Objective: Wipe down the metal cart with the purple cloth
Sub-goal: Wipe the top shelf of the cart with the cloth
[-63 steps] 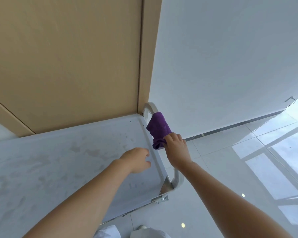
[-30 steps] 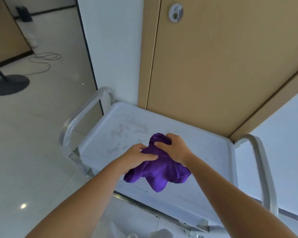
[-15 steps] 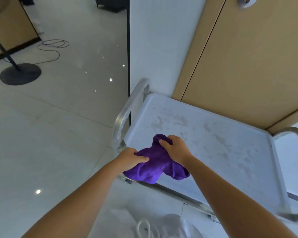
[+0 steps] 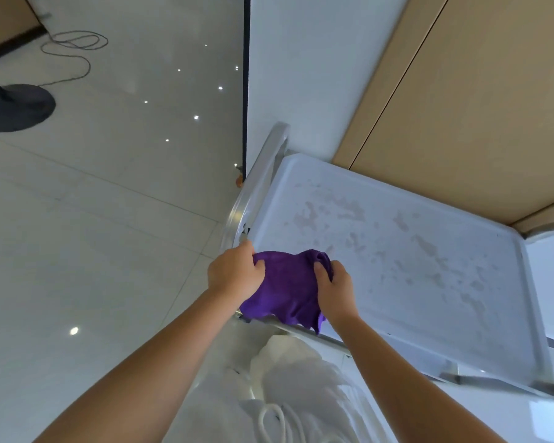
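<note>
The cloth (image 4: pixel 288 289) is a deep, even purple with no pattern. The cart (image 4: pixel 397 257) has a pale grey-white top tray mottled with faint pinkish-grey smudges and blotches, and its handle (image 4: pixel 253 193) is shiny silver metal. The door (image 4: pixel 480 100) behind it is plain tan, split by a thin dark line. The wall (image 4: pixel 307 65) is flat white, edged by a narrow black strip. The floor (image 4: pixel 103 219) is glossy pale grey-white tile with thin grey joints and small bright light spots. A round stand base (image 4: pixel 16 107) is black, and a thin dark cable (image 4: pixel 74 49) loops near it. The clothing (image 4: pixel 295 394) is white.
</note>
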A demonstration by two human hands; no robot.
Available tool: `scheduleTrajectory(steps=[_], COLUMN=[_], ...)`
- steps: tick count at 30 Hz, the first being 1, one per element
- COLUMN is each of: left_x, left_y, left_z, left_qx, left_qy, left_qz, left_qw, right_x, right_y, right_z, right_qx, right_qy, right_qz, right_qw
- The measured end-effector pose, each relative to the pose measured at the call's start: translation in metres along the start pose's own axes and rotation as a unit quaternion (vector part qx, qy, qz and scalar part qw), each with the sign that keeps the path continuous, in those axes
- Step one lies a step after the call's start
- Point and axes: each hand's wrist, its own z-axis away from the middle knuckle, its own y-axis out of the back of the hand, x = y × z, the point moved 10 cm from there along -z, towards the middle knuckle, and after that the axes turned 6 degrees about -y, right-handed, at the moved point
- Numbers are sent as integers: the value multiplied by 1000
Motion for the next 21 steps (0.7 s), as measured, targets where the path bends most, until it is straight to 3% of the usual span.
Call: scheduleTrajectory(steps=[3,6,10,15,21], left_x=[20,34,44,18,1], left_y=[4,3,-11,-62,-92], left_z=[-17,-34,-43,-19,-3], left_qx=[31,76,108,10,-37], left_qy=[-61,-97,-160,-137,-107], left_qz=[-59,-52,-66,-72,-77], left_qw=[996,991,979,988,991], right_x=[3,0,-12,-3,7], right_y=[1,8,5,-54,-93], right_z=[-15,-31,-34,-14,-17], right_qx=[29,61,51,-66,-92], right_qy=[-19,-31,56,209,266], right_qz=[-24,-59,55,266,391], right_qw=[999,996,996,939,876])
